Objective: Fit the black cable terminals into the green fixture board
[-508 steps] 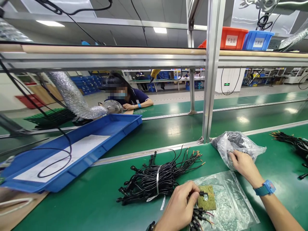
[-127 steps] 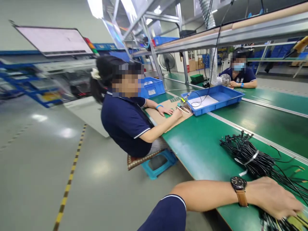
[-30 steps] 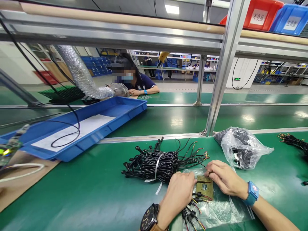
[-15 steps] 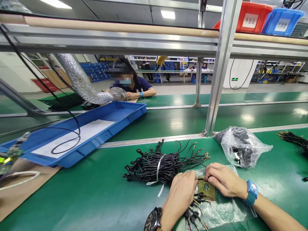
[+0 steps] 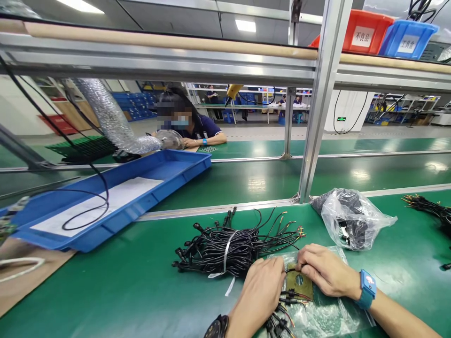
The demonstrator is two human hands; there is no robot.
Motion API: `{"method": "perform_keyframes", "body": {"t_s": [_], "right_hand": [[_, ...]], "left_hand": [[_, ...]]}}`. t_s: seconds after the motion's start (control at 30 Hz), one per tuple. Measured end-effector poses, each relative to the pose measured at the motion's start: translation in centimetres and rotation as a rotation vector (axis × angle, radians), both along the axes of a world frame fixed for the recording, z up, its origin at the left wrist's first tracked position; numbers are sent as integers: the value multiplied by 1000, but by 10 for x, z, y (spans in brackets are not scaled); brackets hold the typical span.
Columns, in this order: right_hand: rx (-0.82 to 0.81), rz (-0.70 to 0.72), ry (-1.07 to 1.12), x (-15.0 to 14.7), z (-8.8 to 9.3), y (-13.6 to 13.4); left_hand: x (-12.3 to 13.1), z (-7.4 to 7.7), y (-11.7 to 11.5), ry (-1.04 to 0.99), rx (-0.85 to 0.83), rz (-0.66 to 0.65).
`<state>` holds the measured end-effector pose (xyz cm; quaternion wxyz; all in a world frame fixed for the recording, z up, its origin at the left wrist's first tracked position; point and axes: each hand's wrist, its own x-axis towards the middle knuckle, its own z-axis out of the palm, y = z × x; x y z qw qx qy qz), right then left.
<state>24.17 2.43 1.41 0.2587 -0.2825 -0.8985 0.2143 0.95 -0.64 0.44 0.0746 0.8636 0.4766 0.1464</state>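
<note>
A short stretch of black cable (image 5: 290,270) runs between my hands. My left hand (image 5: 261,287) is closed on its left part, fingertips hidden behind the hand. Just to the right, my right hand (image 5: 323,268) pinches the cable with thumb and fingers. Below them is a yellowish-brown square plate (image 5: 299,283) with a round hole, on a clear plastic bag (image 5: 327,312). Several short black connector leads (image 5: 282,319) with thin coloured wires are beside my left hand, partly hidden by it. A tied bundle of black cables (image 5: 225,249) rests behind my left hand.
A clear bag of black parts (image 5: 352,218) stands behind my right hand. More black cables (image 5: 428,209) lie at the far right. A long blue tray (image 5: 116,232) holds a white sheet. A metal post (image 5: 319,108) rises ahead. Across the bench sits a co-worker (image 5: 211,126).
The view has shifted slightly, so the bench things appear a little lower and farther left. Both hands keep their hold on the cable above the plate, with hardly any movement.
</note>
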Motion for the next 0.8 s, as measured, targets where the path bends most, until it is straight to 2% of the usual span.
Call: {"method": "perform_keyframes", "body": {"t_s": [0.1, 0.27, 0.53, 0.8], "right_hand": [[1, -18, 48, 0, 0, -1], [-2, -2, -39, 0, 2, -1], [126, -122, -5, 17, 6, 12], [209, -192, 2, 20, 2, 17]], "left_hand": [[0, 0, 0, -9, -14, -4], [2, 2, 2, -4, -34, -11], [1, 1, 3, -21, 33, -19], [0, -2, 5, -257, 104, -32]]}}
